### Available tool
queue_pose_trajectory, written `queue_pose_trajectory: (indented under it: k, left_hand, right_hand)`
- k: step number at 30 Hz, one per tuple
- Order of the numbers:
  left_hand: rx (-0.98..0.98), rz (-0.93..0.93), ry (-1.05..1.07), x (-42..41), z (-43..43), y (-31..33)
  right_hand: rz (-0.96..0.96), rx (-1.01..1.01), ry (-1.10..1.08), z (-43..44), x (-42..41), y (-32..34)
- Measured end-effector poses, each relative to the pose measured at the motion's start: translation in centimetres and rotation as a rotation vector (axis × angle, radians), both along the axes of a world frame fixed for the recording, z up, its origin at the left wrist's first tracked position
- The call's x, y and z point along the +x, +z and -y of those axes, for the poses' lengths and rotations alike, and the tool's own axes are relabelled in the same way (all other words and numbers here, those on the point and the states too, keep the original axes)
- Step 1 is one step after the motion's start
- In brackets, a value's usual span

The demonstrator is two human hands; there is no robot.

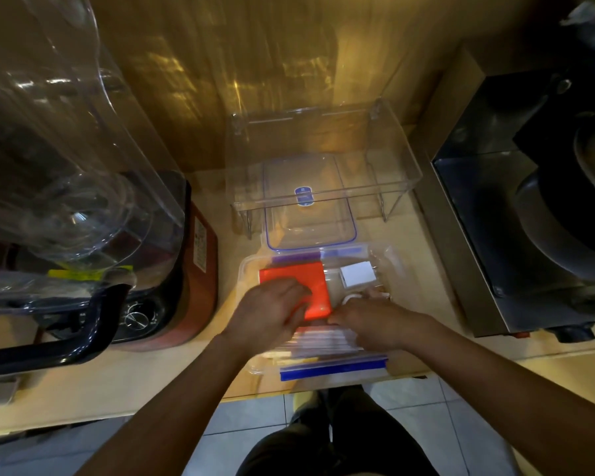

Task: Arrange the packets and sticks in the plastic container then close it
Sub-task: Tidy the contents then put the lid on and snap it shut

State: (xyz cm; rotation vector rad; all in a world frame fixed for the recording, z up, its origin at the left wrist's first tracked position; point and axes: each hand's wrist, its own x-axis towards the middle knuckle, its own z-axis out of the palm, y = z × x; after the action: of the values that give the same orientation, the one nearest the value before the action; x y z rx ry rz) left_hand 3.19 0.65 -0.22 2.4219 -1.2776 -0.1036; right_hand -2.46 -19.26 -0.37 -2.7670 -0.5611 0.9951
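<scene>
Orange packet point(296, 283) and white packet point(357, 274) lie in the open container point(251, 266), both hands pressing flat.

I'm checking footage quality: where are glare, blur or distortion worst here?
Head view: warm glare streaks the wooden back wall; both hands and the sticks are motion-blurred; wide-angle bending curves the blender jar at left; right-hand appliances sit dark.
</scene>
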Motion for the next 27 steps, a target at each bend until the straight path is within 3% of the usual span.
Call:
queue_pose_trajectory:
  k: [3, 5, 7, 9, 17, 20, 27]
  left_hand:
    - [0.15, -0.205, -0.146, -1.7, 1.9, 0.5]
    - [0.278, -0.321, -0.118, -2.8, 2.8, 0.0]
    - [0.283, -0.438, -0.054, -3.8, 3.1, -0.5]
    - [0.285, -0.54, 0.002, -4.6, 3.0, -1.0]
    - [0.587, -0.337, 0.011, -4.6, 2.9, -1.7]
    - [0.632, -0.273, 0.047, -4.7, 2.8, -1.6]
    - [0.676, -0.35, 0.063, -4.4, 3.2, -1.4]
  right_hand:
    - [0.154, -0.158, 0.12, 0.5, -0.1, -0.4]
    - [0.262, -0.175, 0.21, 0.7, -0.4, -0.7]
    - [0.446, -0.208, 0.293, 1.0, -0.4, -0.7]
    - [0.487, -0.252, 0.356, 1.1, -0.5, -0.8]
    - [0.304, -0.08, 0.341, 1.7, 0.0, -1.3]
    - [0.376, -0.122, 0.348, 2.8, -0.4, -0.3]
    - [0.529, -0.3, 0.379, 2.2, -0.8, -1.2]
